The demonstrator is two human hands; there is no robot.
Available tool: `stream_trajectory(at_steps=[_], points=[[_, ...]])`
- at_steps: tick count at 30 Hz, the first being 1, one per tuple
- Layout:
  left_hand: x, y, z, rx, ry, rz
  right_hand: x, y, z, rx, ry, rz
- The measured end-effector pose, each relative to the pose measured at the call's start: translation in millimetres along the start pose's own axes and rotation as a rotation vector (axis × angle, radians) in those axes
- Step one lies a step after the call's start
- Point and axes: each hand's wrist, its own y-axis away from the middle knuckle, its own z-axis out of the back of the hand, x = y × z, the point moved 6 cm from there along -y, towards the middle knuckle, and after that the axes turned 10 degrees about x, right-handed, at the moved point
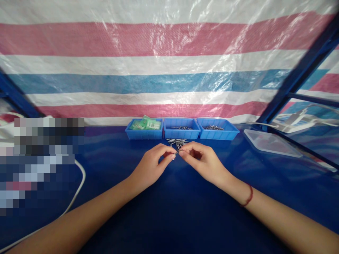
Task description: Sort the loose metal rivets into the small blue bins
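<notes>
My left hand (155, 160) and my right hand (199, 158) meet fingertip to fingertip over the middle of the blue table (169, 208). Between them, both pinch a small thin metal piece (177, 152), one end in each hand; its exact kind is too small to make out. Just behind the fingers lies a loose pile of slim metal pieces (177, 142). Three blue bins stand in a row farther back: the left bin (144, 134) holds green packets (146, 123), while the middle bin (182, 134) and right bin (219, 134) hold small metal pieces.
A clear plastic lid (272, 143) lies on the table at the right. A white cable (81, 180) curves along the left side, near a blurred-out area. Behind the bins hangs a striped plastic sheet (148, 83), with a blue metal frame (296, 76) at the right.
</notes>
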Motion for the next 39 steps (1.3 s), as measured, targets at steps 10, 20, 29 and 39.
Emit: stream_trajectory(at_steps=[10,20,29,39], points=[[-3,1,-1.8,0.02,-0.008,-0.024,7,0,-1,0.027,0.083,0.082],[-9,3,9.3,-0.137,-0.054,-0.065,8,0,1,0.046,0.232,0.108],[-8,3,6.1,-0.055,-0.103,-0.031,0,-4,-4,0.123,0.076,0.053],[9,6,-4.8,0.224,-0.375,-0.029,-63,-5,87,-0.52,-0.387,-0.341]])
